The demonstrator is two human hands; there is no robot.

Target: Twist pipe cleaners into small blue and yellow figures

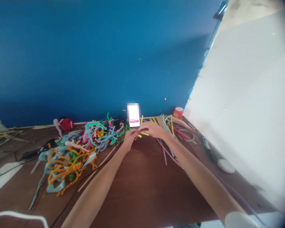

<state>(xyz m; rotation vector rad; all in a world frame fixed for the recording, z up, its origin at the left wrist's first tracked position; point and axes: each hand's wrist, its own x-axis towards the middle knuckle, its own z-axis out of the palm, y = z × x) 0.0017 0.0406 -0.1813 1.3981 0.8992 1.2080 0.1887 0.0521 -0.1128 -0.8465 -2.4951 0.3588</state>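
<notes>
My left hand (130, 139) and my right hand (152, 129) meet over the far middle of the table. Pinched between their fingertips is a yellow pipe cleaner (144, 134), with short yellow ends sticking out upward, rightward and down; how they join is hidden by the fingers. Just behind the hands, a lit phone (134, 115) stands propped near the blue wall. Loose straight pipe cleaners (166, 122) in pink, green and yellow lie beside and under my right forearm. To the left spreads a heap of bent, multicoloured pipe cleaners (102, 136), with orange ones (71, 166) nearer me.
A red paper cup (178, 113) stands at the back right. Along the right side lie a green marker (209, 149) and a white round object (226, 166) beside a white board (247, 104). A dark cable crosses the left side of the brown table (142, 190).
</notes>
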